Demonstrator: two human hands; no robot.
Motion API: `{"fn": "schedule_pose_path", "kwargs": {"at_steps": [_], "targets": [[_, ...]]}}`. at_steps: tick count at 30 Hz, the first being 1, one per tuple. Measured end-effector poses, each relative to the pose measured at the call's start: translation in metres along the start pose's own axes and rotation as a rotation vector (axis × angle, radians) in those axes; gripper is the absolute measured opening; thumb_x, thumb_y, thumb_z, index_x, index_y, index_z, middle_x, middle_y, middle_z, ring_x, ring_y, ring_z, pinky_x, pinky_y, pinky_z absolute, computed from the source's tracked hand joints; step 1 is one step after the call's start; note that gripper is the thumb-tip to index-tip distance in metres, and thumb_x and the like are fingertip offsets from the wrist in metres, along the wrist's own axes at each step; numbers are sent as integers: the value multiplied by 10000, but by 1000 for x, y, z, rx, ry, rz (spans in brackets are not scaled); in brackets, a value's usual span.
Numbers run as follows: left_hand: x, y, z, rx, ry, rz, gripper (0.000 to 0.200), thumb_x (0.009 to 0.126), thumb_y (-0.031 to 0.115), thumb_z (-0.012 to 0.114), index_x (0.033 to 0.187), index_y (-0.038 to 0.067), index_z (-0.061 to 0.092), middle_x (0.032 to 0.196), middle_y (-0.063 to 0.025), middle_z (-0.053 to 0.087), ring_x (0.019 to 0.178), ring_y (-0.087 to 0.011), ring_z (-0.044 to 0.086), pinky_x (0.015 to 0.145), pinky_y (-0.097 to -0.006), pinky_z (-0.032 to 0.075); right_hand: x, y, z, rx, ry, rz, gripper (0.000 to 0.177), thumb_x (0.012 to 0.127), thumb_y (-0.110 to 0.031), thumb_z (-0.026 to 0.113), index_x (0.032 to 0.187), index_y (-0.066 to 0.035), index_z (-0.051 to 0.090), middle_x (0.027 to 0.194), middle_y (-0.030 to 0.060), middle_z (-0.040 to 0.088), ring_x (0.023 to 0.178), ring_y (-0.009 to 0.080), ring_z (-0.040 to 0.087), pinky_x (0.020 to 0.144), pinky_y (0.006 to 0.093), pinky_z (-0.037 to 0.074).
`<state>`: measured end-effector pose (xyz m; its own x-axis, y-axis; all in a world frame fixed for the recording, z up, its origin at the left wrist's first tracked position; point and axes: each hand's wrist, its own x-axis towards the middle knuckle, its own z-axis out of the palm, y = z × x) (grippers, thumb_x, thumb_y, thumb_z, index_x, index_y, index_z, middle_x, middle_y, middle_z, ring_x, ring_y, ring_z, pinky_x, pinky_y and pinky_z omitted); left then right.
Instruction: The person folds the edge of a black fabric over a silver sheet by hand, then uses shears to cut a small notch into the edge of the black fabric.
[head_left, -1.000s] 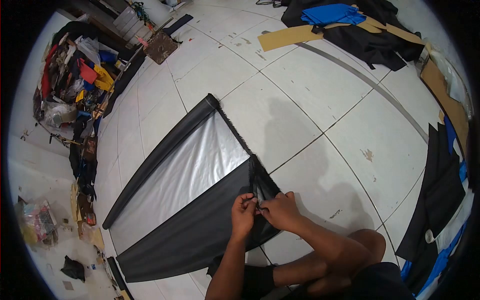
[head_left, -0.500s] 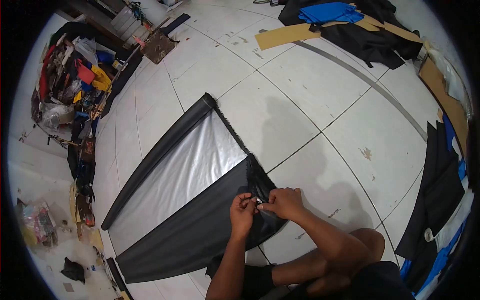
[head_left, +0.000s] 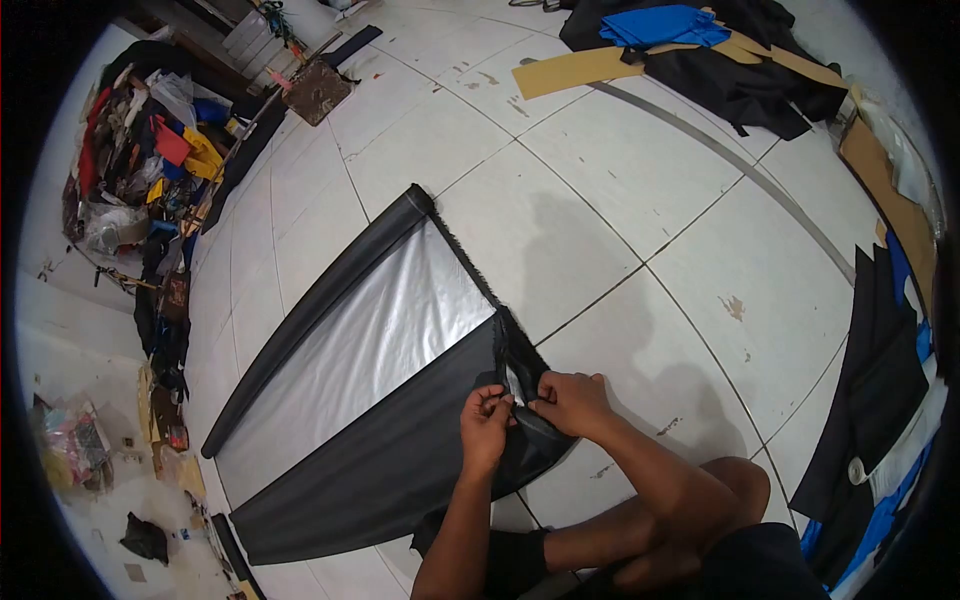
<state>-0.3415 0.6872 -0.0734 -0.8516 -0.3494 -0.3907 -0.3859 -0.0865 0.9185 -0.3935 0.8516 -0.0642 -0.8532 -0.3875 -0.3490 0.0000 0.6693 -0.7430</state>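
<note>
A large sheet of black fabric (head_left: pixel 370 460) with a shiny silver underside (head_left: pixel 380 325) lies on the floor. Its far side is rolled into a long tube (head_left: pixel 310 310), and the near part is folded over, black face up. My left hand (head_left: pixel 484 425) pinches the fabric near its frayed right edge. Beside it, my right hand (head_left: pixel 572 402) grips the same edge with bent fingers. Between the hands the edge is parted, and a strip of the silver lining shows. The fingertips are partly hidden in the dark folds.
White floor tiles (head_left: pixel 590 210) surround the fabric. A long metal ruler (head_left: pixel 720 150) lies at the upper right, near cardboard strips (head_left: pixel 575 73) and a blue cloth (head_left: pixel 665 27). Black fabric pieces (head_left: pixel 865 370) lie at the right. Heaped scraps (head_left: pixel 150 150) fill the upper left.
My right hand has shifted slightly, and the edge between my hands has opened wider, so more silver lining shows. My left hand has stayed almost in place.
</note>
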Motion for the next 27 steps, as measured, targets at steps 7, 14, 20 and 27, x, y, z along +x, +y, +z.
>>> {"fn": "schedule_pose_path", "kwargs": {"at_steps": [7, 14, 20, 27], "targets": [[-1, 2, 1, 1, 11, -19, 188, 845, 33, 627, 1013, 16, 545, 787, -22, 608, 680, -76, 556, 587, -217, 476, -2, 4, 9, -5, 131, -24, 240, 735, -291, 681, 871, -128, 569, 784, 16, 633, 824, 227, 614, 785, 415, 321], [-1, 4, 2, 6, 6, -18, 184, 849, 44, 629, 1010, 16, 545, 772, -20, 608, 671, -71, 554, 584, -220, 483, -4, -2, 5, -193, 455, -189, 203, 729, -246, 706, 823, -123, 575, 765, 23, 627, 760, 243, 593, 769, 406, 318], [2, 1, -1, -47, -30, -30, 187, 852, 55, 621, 1016, 26, 535, 780, -23, 609, 660, -85, 574, 576, -228, 488, -17, -14, 18, -346, 192, -308, 187, 771, -315, 660, 766, -133, 616, 746, 9, 637, 752, 219, 593, 748, 411, 318], [0, 5, -1, -15, -23, -38, 185, 859, 58, 617, 1018, 20, 531, 763, -19, 597, 642, -77, 552, 591, -231, 492, -6, -7, 4, -100, -105, -29, 321, 760, -483, 641, 757, -163, 647, 753, 24, 645, 800, 225, 609, 793, 438, 339]]}}
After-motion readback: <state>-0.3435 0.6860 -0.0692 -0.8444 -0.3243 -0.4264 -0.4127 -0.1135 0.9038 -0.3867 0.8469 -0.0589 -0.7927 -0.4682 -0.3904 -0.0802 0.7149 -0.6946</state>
